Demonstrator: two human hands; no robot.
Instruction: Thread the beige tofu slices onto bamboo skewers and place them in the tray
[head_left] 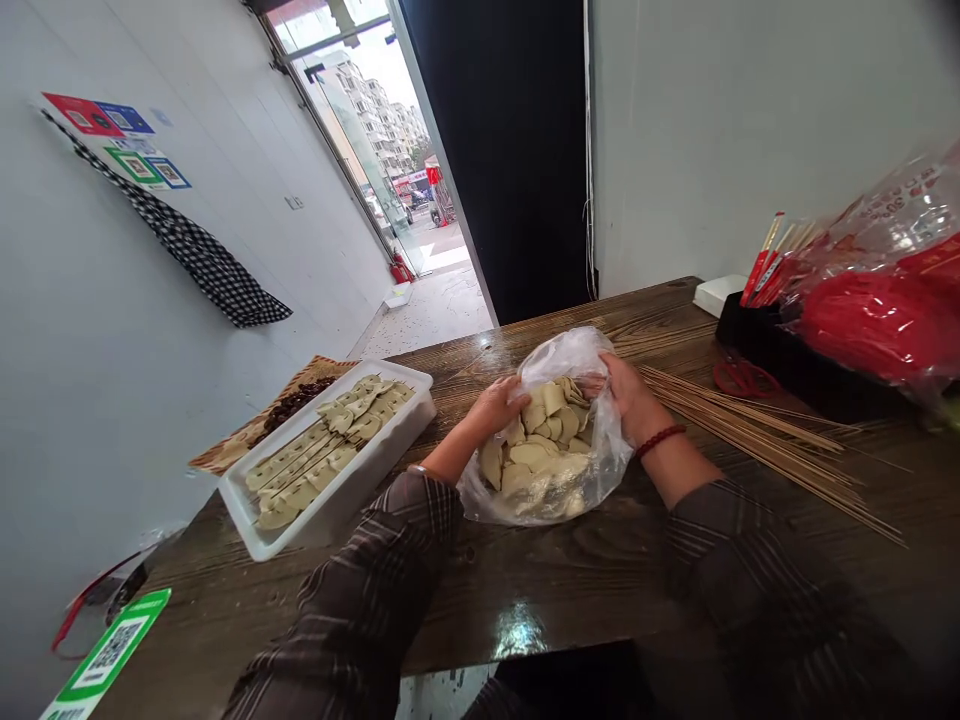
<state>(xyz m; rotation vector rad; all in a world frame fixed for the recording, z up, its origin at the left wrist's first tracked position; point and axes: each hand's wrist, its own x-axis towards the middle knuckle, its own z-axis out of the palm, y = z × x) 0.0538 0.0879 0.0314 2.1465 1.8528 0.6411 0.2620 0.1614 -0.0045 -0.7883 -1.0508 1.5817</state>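
A clear plastic bag (600,490) full of pale, flat, round slices (536,455) rests on the dark wooden table (525,570), its mouth spread open. My left hand (495,408) grips the bag's left rim, fingers closed on the plastic. On the opposite side my right hand (628,400), below which a red bead bracelet shows, holds the right rim; its fingertips are partly hidden by the bag. Left of the bag, a white tray (259,545) holds similar slices threaded on thin sticks (300,455). Loose wooden skewers (772,440) lie fanned out to the right.
Behind the tray lies a woven mat (217,457) with dark pieces on it. At the right stands a black box (810,375) with red-wrapped chopsticks (766,265) and a red plastic bundle (877,325). A green code card (112,650) is at the lower left.
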